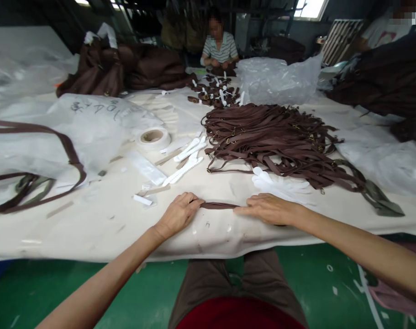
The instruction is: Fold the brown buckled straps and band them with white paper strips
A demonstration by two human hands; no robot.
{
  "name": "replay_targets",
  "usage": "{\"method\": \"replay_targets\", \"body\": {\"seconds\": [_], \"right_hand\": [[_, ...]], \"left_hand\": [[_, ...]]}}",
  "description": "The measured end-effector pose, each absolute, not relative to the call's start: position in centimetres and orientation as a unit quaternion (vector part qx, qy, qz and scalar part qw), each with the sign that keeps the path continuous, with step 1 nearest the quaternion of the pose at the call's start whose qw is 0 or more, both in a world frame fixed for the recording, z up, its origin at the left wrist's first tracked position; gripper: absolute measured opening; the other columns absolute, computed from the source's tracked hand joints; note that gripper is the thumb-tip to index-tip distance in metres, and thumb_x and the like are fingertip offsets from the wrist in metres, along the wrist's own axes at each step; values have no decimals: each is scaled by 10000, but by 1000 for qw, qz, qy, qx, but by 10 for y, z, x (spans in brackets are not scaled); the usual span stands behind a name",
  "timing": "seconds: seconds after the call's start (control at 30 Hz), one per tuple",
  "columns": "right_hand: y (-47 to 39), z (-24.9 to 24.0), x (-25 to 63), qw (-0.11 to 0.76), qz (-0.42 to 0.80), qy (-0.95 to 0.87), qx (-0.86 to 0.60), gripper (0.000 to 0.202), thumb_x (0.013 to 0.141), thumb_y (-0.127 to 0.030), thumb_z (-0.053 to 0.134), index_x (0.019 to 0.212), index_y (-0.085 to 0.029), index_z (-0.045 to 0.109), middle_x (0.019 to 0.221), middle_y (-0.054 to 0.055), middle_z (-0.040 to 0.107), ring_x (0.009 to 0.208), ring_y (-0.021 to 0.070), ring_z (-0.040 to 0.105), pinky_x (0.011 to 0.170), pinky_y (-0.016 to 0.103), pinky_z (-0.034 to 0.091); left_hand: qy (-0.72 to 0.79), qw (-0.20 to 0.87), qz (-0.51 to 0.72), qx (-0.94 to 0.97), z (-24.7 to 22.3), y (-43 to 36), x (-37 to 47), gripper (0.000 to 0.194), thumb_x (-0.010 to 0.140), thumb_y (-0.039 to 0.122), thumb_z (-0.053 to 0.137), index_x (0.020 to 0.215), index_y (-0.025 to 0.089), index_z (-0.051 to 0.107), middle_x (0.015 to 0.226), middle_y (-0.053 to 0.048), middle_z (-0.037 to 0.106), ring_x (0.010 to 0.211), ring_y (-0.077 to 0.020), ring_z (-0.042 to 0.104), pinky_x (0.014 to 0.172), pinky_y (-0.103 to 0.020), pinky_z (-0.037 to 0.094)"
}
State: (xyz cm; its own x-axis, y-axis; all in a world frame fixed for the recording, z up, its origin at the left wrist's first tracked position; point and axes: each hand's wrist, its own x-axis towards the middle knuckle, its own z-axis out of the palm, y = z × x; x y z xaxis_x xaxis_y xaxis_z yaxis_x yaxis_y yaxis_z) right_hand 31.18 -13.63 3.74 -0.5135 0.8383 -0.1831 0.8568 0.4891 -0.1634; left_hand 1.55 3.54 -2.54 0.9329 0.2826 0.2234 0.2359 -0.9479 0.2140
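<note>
Strap [218, 205], brown and in layers, drawn straight between both hands at the near side of the table [91, 233]. Left hand [181, 212] clamped on the left end; right hand [271, 209] closed over the right end, index finger laid along it. Progress, judging by layout: one piece in work, probably unfinished, nothing white around the visible stretch. Probably further along: small cluster of straps [218, 93] with white bits among them, near the co-worker [221, 48]. Probably left: big loose pile of brown straps [272, 137], beyond the right hand. Cannot count either. White strips [190, 157] lying loose, beyond the left hand. Hidden: both gripped ends, any buckle inside the layers. Dark sliver under the right hand: maybe more strap, cannot confirm. Cut off: brown loops [69, 151] at left frame edge. Hard to make out: co-worker's handwork, too small.
</note>
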Motion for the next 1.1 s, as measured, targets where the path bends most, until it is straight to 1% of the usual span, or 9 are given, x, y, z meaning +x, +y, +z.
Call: {"method": "replay_targets", "body": {"seconds": [0.17,0.33,0.43,0.53,0.7,0.83,0.97,1.03,1.1], "right_hand": [[-121,38,312,76,-149,912,376,282,842,14,486,923,-213,634,776,17,617,730,168,554,616,276,356],[-113,40,317,86,-89,946,299,264,911,-12,482,944,-233,623,840,21,622,774,177,519,611,299,326],[-106,40,319,72,-47,961,263,166,955,-114,524,864,-213,621,941,45,624,869,187,507,668,316,326],[-101,33,317,42,-37,967,249,197,974,-150,513,810,-189,615,1050,68,624,1036,209,491,773,334,338],[-109,5,298,-39,-4,923,384,219,997,-186,458,850,-179,619,825,55,570,873,215,466,816,363,351],[-117,-16,278,-114,96,871,469,201,1000,-247,472,969,-162,652,790,68,556,817,233,438,809,388,344],[-118,-26,265,-119,135,840,511,178,995,-215,486,994,-174,659,742,47,536,791,224,444,815,381,332],[-118,-29,260,-109,126,824,542,165,988,-191,495,941,-192,653,784,51,560,799,217,454,786,359,327],[-119,-30,256,-104,119,803,575,157,988,-198,502,914,-202,640,972,80,620,849,215,469,752,343,317]], "left_hand": [[128,109,109,980,-19,38,19,375,1019,259,325,1145,191,672,987,-99,615,896,-215,547,843,-345,465],[130,96,91,983,-19,39,22,388,1018,238,296,1134,204,665,999,-97,617,893,-212,545,878,-339,443],[119,86,100,984,-22,40,23,383,1011,217,292,1117,190,658,994,-106,619,889,-219,541,859,-335,442],[118,84,108,984,-23,40,25,350,1011,226,318,1076,187,659,983,-108,619,879,-218,533,855,-329,441],[108,88,106,985,-20,38,30,310,1007,225,357,1031,185,664,932,-97,609,846,-210,534,842,-309,445],[100,113,104,983,-16,39,33,322,1015,250,360,1025,179,674,904,-88,604,844,-206,543,841,-290,451],[97,156,107,977,-14,39,33,309,1010,240,375,1062,194,676,915,-72,610,884,-194,570,866,-270,456],[101,161,103,976,-14,38,32,311,1004,232,380,1077,196,680,916,-68,607,886,-193,578,862,-269,463],[112,155,95,977,-14,37,31,317,999,224,382,1093,194,683,915,-67,602,884,-193,581,854,-271,468]]}}
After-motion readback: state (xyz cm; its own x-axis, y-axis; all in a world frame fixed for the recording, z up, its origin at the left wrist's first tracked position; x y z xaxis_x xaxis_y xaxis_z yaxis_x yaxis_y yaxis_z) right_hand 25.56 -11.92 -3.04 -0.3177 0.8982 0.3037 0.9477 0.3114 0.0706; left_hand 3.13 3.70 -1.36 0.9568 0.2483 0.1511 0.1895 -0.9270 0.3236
